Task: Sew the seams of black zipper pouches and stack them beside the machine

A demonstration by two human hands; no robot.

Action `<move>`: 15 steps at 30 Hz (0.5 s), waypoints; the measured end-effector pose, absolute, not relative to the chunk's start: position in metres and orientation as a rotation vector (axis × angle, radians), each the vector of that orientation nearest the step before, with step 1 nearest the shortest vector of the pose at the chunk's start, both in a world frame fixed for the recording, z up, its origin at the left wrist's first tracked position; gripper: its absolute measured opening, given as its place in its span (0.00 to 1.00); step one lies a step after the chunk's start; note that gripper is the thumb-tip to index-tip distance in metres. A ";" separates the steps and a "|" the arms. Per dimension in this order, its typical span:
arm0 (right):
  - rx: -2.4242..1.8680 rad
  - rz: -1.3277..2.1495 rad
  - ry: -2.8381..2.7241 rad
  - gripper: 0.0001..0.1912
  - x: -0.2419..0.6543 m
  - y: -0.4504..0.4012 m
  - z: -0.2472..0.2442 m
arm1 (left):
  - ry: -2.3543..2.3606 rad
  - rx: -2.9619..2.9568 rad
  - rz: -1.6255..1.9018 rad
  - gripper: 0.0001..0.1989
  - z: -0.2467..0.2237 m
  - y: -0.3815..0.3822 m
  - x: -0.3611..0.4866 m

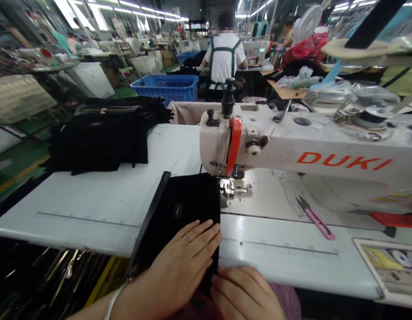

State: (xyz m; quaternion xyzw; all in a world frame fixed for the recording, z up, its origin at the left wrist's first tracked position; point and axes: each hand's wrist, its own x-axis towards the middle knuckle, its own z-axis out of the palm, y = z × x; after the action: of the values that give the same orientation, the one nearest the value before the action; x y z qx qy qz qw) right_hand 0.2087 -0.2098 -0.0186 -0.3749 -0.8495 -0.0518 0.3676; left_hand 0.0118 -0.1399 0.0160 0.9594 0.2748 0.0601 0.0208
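A black fabric panel (195, 195) with a small dark label (177, 210) and a shiny trim along its left side lies on the white sewing table. Its far right corner reaches the presser foot (234, 187) of the sewing machine (292, 138). Across the panel, my left hand (184, 260) rests flat, fingers extended toward the right edge. My right hand (244, 291) is at the near right edge, its fingers curled and pinching the fabric there. Part of the panel's near end is hidden under my hands.
Black pieces (102, 133) with zips are stacked at the table's left. Pink-handled thread snips (316, 218) lie right of the needle area. A blue crate (169, 86) stands behind, near a person (224, 58) seen from the back. Zipped black items (59, 280) sit below left.
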 end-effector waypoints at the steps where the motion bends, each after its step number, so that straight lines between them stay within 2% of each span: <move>1: -0.954 -0.149 -2.189 0.12 0.210 -0.206 -0.017 | 0.835 2.966 0.229 0.24 0.019 -0.137 0.011; 5: -0.939 -0.165 -2.225 0.10 0.215 -0.192 -0.011 | 0.671 2.827 0.458 0.15 0.027 -0.133 0.003; 8: -0.969 -0.134 -2.245 0.08 0.217 -0.185 -0.011 | 0.573 2.719 0.472 0.10 0.023 -0.135 -0.004; 15: -1.022 -0.117 -2.228 0.09 0.220 -0.168 -0.012 | 0.495 2.676 0.467 0.12 0.016 -0.114 -0.007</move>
State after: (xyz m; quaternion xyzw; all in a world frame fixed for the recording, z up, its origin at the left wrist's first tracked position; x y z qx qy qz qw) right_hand 0.2201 -0.1681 -0.0117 -0.3920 -0.8548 -0.0451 0.3370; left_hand -0.0071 -0.1141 0.0160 0.9517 0.1759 0.1662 0.1888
